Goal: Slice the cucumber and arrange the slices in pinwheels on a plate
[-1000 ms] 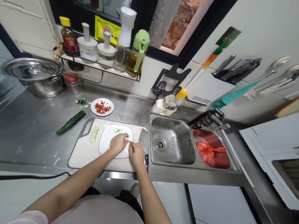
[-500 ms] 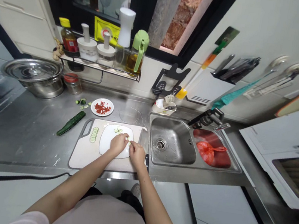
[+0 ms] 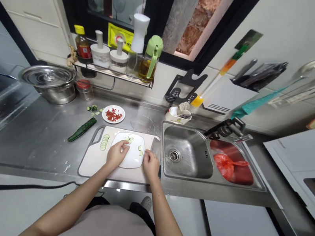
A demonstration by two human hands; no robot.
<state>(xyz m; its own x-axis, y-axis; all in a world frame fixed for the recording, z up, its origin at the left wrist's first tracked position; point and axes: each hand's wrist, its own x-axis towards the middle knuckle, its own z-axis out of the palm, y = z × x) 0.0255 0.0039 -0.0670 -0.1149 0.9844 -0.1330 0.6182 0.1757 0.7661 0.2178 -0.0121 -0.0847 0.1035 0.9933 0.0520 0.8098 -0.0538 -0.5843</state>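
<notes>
On the cutting board (image 3: 93, 165) lies a white plate (image 3: 129, 161). Thin cucumber slices (image 3: 140, 150) sit near its right rim, and a small heap of slices lies toward its far edge. My left hand (image 3: 117, 154) is over the plate's left side, thumb and fingers apart, fingertips close to that heap. At the plate's right rim is my right hand (image 3: 151, 164), thumb and forefinger close together; whether anything is between them is hidden. A row of overlapping cucumber rounds (image 3: 104, 142) lies on the board's left. Partly under my right hand is a knife (image 3: 155, 146).
A cucumber (image 3: 82, 130) and cucumber ends (image 3: 94, 108) lie left on the steel counter. Behind the board stands a small plate of red pieces (image 3: 113, 114). The sink (image 3: 189, 151) is at right, with a red bag (image 3: 224, 166). A lidded pot (image 3: 60, 92) stands back left.
My hands have moved apart from where they met over the plate's right side. The left shifted left; the right drew back to the rim. Slices show where the fingers were. The view shifted slightly.
</notes>
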